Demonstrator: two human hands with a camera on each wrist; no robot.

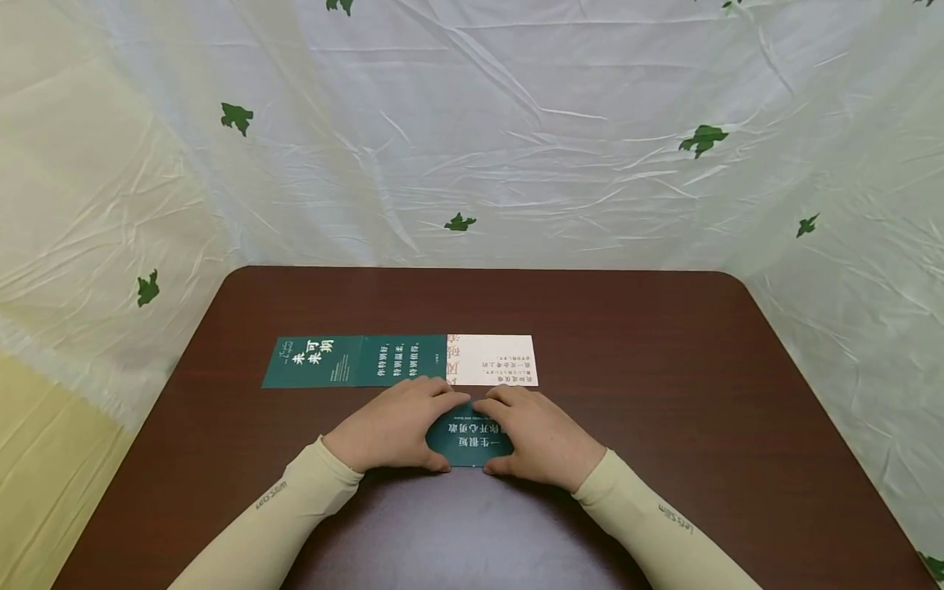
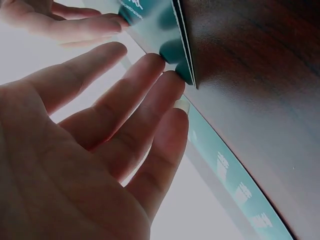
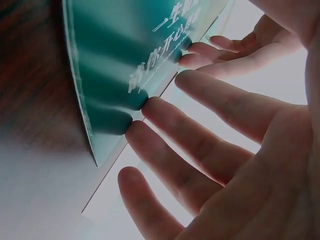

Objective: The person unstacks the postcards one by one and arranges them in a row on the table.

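Observation:
A dark green card (image 1: 475,452) with white lettering lies on the table between both hands. My left hand (image 1: 398,426) spans its left side, fingertips near the far edge and thumb at the near edge. On the other side my right hand (image 1: 549,434) mirrors this. In the right wrist view, straight, spread fingers (image 3: 165,145) touch the green card (image 3: 100,65) with their tips. The left wrist view has the left fingers (image 2: 145,107) likewise extended to the card (image 2: 172,30), whose edge shows as a double line. The hands cover the card's far corners.
Just beyond the hands lies a row of cards: a green card (image 1: 313,360) at left, another green card (image 1: 401,354) beside it, then a white card (image 1: 501,356) with red and dark lettering. The brown table (image 1: 627,328) meets white sheeting (image 1: 560,180) with green leaf shapes behind.

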